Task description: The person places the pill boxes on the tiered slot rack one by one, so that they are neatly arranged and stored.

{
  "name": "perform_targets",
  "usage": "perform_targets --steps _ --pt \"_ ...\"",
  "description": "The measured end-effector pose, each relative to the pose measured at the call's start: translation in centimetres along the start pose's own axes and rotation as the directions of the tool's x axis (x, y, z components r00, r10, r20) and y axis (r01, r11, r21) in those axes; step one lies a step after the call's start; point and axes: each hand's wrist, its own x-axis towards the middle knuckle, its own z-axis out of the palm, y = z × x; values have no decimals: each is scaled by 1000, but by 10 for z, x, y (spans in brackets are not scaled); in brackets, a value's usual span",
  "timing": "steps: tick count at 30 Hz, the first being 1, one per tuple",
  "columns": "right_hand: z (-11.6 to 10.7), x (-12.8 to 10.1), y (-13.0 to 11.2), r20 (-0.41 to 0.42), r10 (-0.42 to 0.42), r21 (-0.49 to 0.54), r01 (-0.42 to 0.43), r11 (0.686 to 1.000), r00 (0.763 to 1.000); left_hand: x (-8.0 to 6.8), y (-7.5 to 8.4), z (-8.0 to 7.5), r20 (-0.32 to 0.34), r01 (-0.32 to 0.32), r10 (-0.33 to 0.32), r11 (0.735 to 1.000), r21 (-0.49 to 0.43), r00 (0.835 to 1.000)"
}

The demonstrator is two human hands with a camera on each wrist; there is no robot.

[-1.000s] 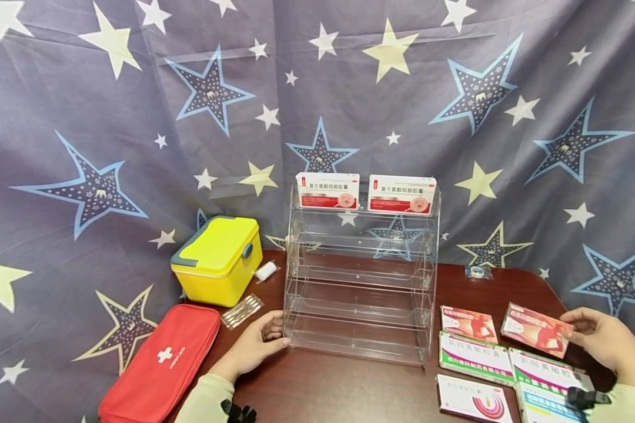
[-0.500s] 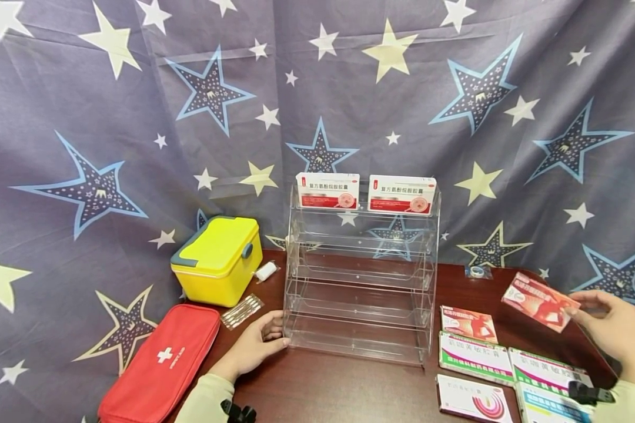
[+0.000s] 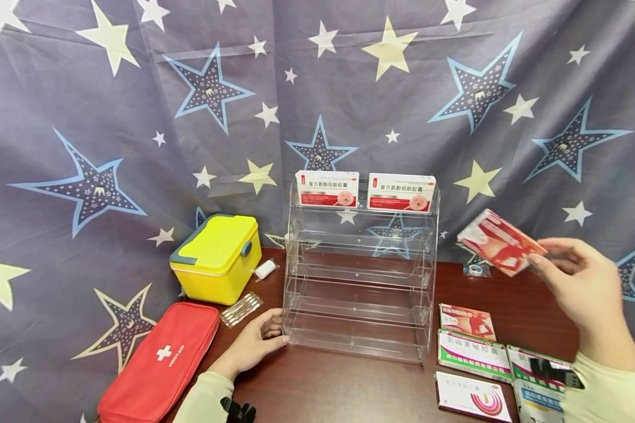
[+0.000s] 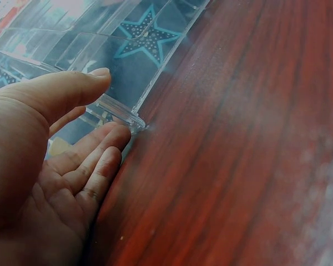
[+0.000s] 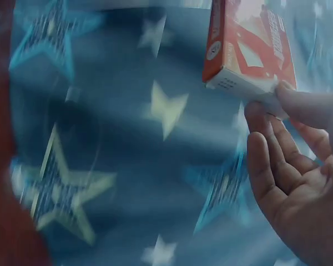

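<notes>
As left hand rests fingers against rack corner (steadying it, presumably), left wrist shows thumb apart. Right wrist: right hand clamps thumb and fingers on end of red box, likely keeping printed face clear. Head: box aloft right of rack, higher, nearer it than half-second earlier.

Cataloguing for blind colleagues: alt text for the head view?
A person's right grip holds a red box above a table; the left grip touches a clear tiered rack with two boxes on top. More boxes lie at right, a yellow case at left.
</notes>
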Motion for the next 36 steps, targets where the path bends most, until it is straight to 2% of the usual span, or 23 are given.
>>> perform_targets --steps 4,7,12,18,25,30,36 --pt "30 9 -41 85 -134 23 133 991 987 -1 1 -1 -5 16 -16 1000 -3 1000" --pt "57 16 -66 144 -231 29 229 973 962 -1 2 0 -2 28 -28 1000 -8 1000" --pt "110 22 -99 205 -315 51 311 949 927 -1 3 0 -3 35 -35 999 -3 999" --pt "169 25 -124 251 -290 48 288 957 923 0 2 0 -8 32 -32 999 2 999" --pt "222 33 -133 288 -268 46 267 963 919 0 0 -1 -4 27 -27 1000 2 1000" --pt "244 32 -134 308 -247 50 244 969 919 -1 1 -1 -4 23 -23 1000 6 1000" --pt "257 26 -137 303 -261 89 246 965 916 0 1 -1 1 21 -21 1000 4 1000"
